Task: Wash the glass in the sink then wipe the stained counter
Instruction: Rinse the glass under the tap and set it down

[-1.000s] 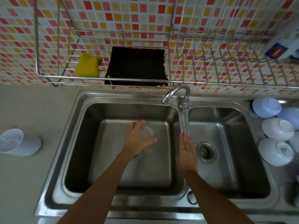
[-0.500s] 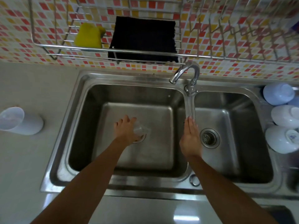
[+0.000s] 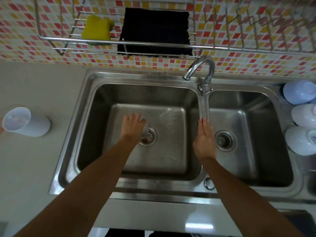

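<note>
Glass in left hand

clear glass, tilted over sink drain

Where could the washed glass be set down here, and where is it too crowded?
Bare counter lies between the white cup and the sink's left rim. The right basin is bare around its drain. Right of the sink, upturned bowls crowd the ledge. The left hand holds the glass.
</note>
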